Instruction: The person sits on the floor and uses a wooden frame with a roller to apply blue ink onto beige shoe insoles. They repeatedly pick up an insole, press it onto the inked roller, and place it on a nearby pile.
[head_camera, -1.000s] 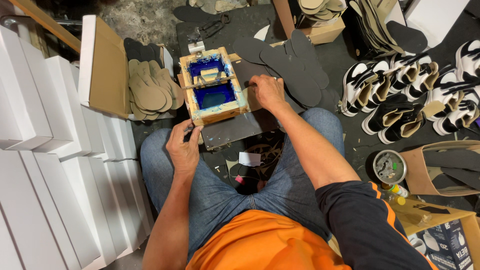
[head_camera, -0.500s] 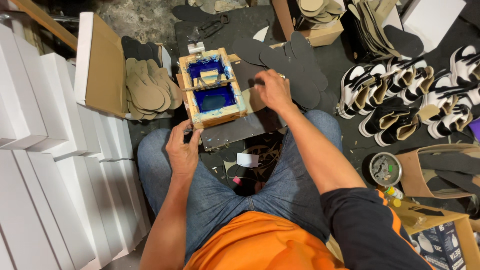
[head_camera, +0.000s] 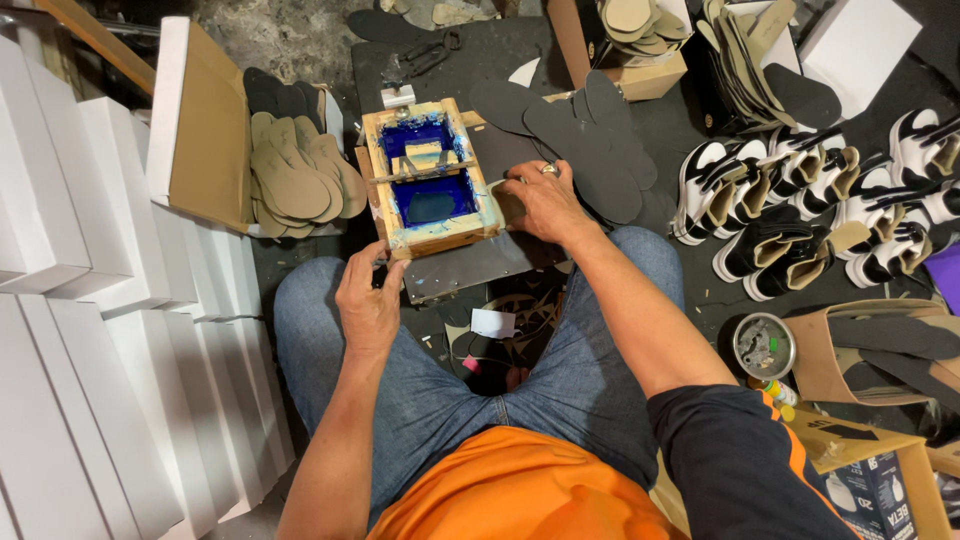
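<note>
Fingers of left hand (head_camera: 368, 300) curl on near-left corner of wooden screen frame (head_camera: 428, 180) — right hand (head_camera: 540, 198) fingers spread, flat at its right edge; frame sits just past knees.

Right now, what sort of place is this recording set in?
Most likely a small footwear workshop. A wooden screen-printing frame stained with blue ink sits before the seated person, dark insoles lie beside it, unfinished black-and-white shoes crowd the floor, and white shoe boxes are stacked alongside.
</note>
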